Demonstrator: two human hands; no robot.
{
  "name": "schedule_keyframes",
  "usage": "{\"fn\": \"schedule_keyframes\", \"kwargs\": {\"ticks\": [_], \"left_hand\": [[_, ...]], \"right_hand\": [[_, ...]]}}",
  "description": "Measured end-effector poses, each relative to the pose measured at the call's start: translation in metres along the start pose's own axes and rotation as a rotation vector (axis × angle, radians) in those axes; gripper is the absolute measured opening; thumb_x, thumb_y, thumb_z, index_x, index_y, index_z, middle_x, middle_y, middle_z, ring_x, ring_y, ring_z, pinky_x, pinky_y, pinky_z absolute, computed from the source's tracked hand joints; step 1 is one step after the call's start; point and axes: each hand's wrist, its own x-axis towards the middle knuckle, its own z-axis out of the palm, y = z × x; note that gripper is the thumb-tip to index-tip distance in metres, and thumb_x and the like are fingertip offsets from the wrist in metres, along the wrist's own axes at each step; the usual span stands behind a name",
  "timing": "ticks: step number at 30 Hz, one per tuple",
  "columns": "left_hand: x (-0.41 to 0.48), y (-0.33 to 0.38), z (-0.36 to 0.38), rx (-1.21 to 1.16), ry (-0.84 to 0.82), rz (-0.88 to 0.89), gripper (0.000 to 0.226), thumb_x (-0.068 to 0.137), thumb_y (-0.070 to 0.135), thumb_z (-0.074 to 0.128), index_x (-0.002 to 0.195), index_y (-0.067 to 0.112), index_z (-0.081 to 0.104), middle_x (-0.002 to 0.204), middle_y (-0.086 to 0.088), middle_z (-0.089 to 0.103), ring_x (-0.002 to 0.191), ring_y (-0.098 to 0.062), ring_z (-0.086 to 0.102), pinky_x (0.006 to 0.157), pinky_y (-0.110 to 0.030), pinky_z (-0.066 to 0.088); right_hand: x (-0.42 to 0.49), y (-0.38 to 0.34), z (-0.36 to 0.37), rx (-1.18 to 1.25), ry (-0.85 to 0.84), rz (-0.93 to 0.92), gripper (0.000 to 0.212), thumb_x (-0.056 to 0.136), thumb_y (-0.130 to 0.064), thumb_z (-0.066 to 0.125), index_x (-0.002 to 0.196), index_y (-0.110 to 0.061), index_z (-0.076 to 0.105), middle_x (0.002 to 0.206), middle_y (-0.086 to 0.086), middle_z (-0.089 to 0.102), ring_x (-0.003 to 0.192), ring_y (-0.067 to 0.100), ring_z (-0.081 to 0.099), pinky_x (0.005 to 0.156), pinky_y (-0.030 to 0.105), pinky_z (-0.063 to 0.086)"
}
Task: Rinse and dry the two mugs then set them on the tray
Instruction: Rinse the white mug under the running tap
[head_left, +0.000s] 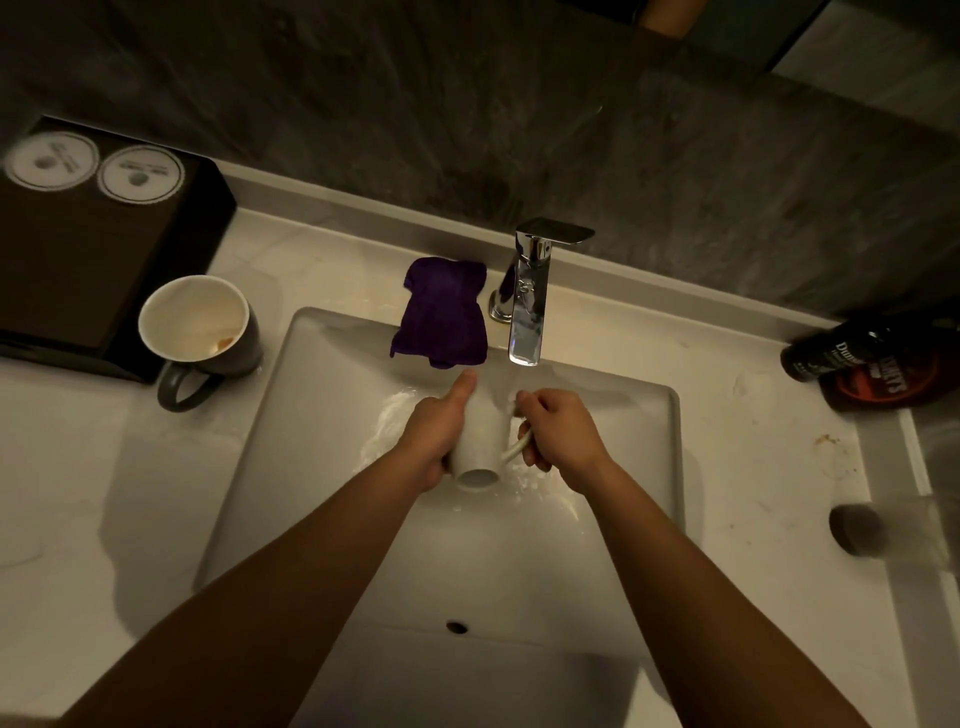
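Left hand (431, 441), fingers curled, holds the glossy cylindrical white mug (480, 441); right hand (561, 431) pinches its looped handle.

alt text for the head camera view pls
The left hand grips a white mug round its body, the right hand its handle, below the tap over a sink. A grey mug, purple cloth and tray sit on the counter.

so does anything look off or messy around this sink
The dark labelled bottle lies on its side on the white countertop, right of the white rectangular basin, with brown specks on the counter near it. The grey ceramic mug left of the basin has brown residue inside.
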Motion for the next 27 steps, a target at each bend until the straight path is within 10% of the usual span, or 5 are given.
{"fn": "schedule_keyframes", "kwargs": {"ticks": [13, 20, 24, 27], "left_hand": [[-0.029, -0.006, -0.046, 0.093, 0.012, -0.112, 0.050, 0.097, 0.055, 0.063, 0.119, 0.010, 0.062, 0.111, -0.016, 0.074, 0.097, -0.034, 0.073, 0.082, -0.047, 0.061], [-0.052, -0.009, -0.083, 0.121, -0.011, 0.274, 0.076, 0.078, 0.061, 0.082, 0.126, 0.005, 0.066, 0.124, -0.014, 0.072, 0.106, -0.021, 0.069, 0.089, -0.035, 0.055], [-0.072, -0.007, -0.100, 0.234, -0.010, 0.455, 0.054, 0.093, 0.028, 0.076, 0.140, 0.034, 0.051, 0.127, 0.015, 0.063, 0.113, -0.001, 0.062, 0.091, -0.016, 0.051], [-0.085, -0.008, -0.110, 0.285, 0.056, 0.548, 0.060, 0.090, 0.023, 0.079, 0.145, 0.028, 0.055, 0.137, 0.010, 0.063, 0.124, -0.009, 0.060, 0.103, -0.029, 0.053]], "right_hand": [[-0.026, 0.010, 0.025, 0.148, -0.240, 0.280, 0.029, 0.102, -0.017, 0.056, 0.089, 0.006, 0.068, 0.067, 0.017, 0.061, 0.047, 0.023, 0.061, 0.044, 0.026, 0.047], [-0.041, 0.010, 0.047, 0.153, -0.134, -0.077, 0.021, 0.104, -0.014, 0.052, 0.093, -0.002, 0.065, 0.083, 0.018, 0.068, 0.061, 0.031, 0.068, 0.059, 0.034, 0.060], [-0.052, 0.008, 0.061, -0.008, 0.034, -0.289, 0.016, 0.103, -0.017, 0.054, 0.092, -0.014, 0.064, 0.080, 0.008, 0.071, 0.064, 0.018, 0.071, 0.062, 0.024, 0.058], [-0.058, 0.007, 0.071, -0.084, 0.096, -0.407, 0.012, 0.103, -0.018, 0.055, 0.097, -0.016, 0.064, 0.086, 0.002, 0.069, 0.072, 0.011, 0.069, 0.066, 0.016, 0.056]]}}
